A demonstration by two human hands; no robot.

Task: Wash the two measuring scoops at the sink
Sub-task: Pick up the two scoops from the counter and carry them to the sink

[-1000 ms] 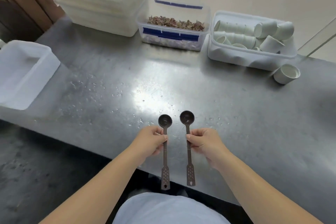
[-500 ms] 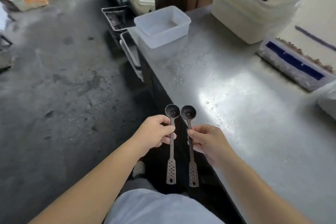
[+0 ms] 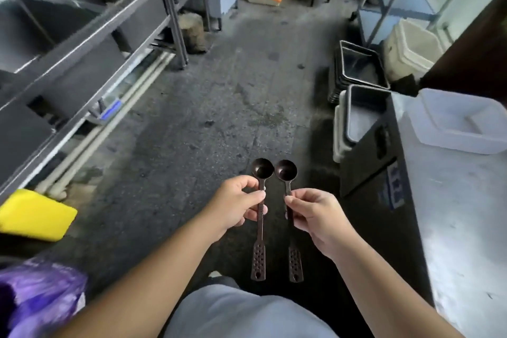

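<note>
Two dark brown long-handled measuring scoops hang side by side over the concrete floor, bowls pointing away from me. My left hand (image 3: 236,202) pinches the handle of the left scoop (image 3: 260,217). My right hand (image 3: 315,217) pinches the handle of the right scoop (image 3: 288,192). Both perforated handle ends hang free below my fingers. A steel sink unit (image 3: 68,35) with deep basins runs along the left side, well away from my hands.
A steel counter (image 3: 461,214) with a clear plastic tub (image 3: 461,123) lies at the right. Stacked bins (image 3: 359,107) stand on the floor past it. A yellow sponge (image 3: 33,214) and a purple bag (image 3: 41,291) sit at lower left. Open floor stretches ahead.
My view has swung left, away from the counter and toward the aisle and the sink unit. Both hands keep the same grip on the scoops, held in front of me.
</note>
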